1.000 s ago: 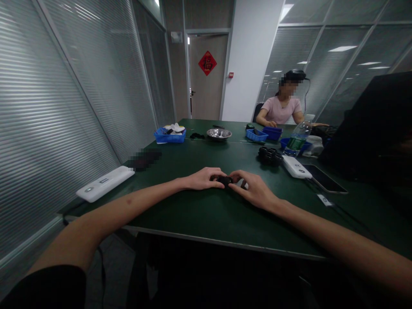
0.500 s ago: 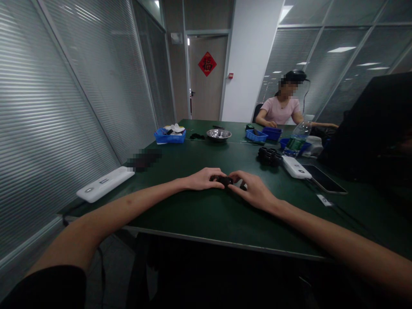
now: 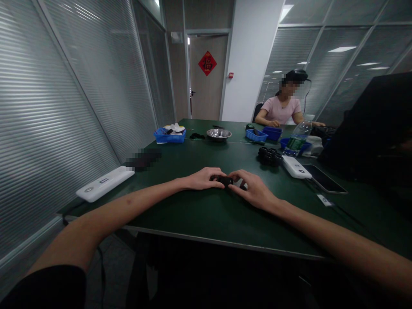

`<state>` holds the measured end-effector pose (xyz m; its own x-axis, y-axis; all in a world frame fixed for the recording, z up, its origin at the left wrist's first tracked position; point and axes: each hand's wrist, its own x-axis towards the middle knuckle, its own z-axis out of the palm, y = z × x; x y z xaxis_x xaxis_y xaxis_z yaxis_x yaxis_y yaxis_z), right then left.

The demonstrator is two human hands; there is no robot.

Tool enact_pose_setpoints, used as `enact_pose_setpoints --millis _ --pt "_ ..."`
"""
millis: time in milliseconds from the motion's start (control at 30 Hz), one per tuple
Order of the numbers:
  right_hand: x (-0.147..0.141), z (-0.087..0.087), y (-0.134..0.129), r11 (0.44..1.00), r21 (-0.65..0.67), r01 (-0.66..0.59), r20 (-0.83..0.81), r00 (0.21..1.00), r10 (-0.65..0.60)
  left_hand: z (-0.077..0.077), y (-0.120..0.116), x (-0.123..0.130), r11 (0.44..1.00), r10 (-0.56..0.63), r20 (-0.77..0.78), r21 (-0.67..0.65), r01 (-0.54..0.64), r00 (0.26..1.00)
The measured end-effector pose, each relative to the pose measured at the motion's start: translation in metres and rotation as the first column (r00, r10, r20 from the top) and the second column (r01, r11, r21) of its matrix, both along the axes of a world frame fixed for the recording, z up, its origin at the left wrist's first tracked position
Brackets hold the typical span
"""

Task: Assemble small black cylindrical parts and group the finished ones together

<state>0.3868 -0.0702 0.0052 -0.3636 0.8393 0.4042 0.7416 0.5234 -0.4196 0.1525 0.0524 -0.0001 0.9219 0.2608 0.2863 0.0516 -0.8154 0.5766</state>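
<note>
Near the middle of the dark green table, my left hand is closed round a small black object, with thumb and fingers on its left part. My right hand meets the same object from the right, its thumb and forefinger curled at the object's right end. Something small, partly clear and partly dark, shows inside the curl of my right hand; its shape is too small to tell. Both hands rest low over the tabletop, close together.
Farther back are a blue basket with white items, a metal bowl and blue trays. At right stand a bottle, black rounded objects, a white power bank and a phone. A person sits behind.
My hands and the black object are almost unmoved. At the back right, the other person's farther arm has drawn in slightly.
</note>
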Motion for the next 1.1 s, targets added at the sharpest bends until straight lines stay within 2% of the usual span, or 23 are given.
enact_pose_setpoints --millis 133,333,500,600,700,800,933,1100 --pt "-0.0008 0.0004 0.0001 0.999 0.030 -0.021 0.027 0.999 0.020 -0.0013 0.0010 0.0004 1.000 0.014 -0.008 0.006 -0.014 1.000" --pt "-0.0018 0.0012 0.0000 0.998 -0.016 0.059 0.051 0.997 -0.058 0.0020 -0.0016 0.0009 1.000 0.027 -0.025 0.016 -0.027 0.999" --pt "-0.0002 0.0005 0.0000 1.000 0.005 0.006 0.032 0.999 -0.006 0.0014 -0.0017 0.0002 1.000 0.020 -0.016 -0.005 -0.020 1.000" --pt "-0.0002 0.0011 0.0003 0.999 0.026 0.025 0.031 0.999 -0.026 0.0013 -0.0017 -0.0002 1.000 0.024 -0.019 -0.006 -0.024 1.000" --pt "-0.0012 0.0036 -0.0005 0.996 -0.028 0.086 0.047 0.995 -0.084 0.0024 -0.0021 -0.0003 1.000 0.029 -0.034 -0.009 -0.029 0.999" --pt "-0.0014 0.0053 -0.0015 0.994 -0.078 0.073 0.051 0.996 -0.069 0.0032 -0.0025 -0.0003 0.999 0.031 -0.043 -0.017 -0.032 0.999" --pt "0.0000 0.0024 -0.0006 1.000 -0.019 0.011 0.026 1.000 -0.010 0.0019 -0.0016 -0.0003 1.000 0.024 -0.020 -0.014 -0.024 1.000" --pt "0.0004 -0.0013 0.0021 0.999 0.036 -0.009 0.019 1.000 0.008 -0.0015 0.0006 -0.0005 0.999 0.024 -0.014 -0.035 -0.024 1.000"
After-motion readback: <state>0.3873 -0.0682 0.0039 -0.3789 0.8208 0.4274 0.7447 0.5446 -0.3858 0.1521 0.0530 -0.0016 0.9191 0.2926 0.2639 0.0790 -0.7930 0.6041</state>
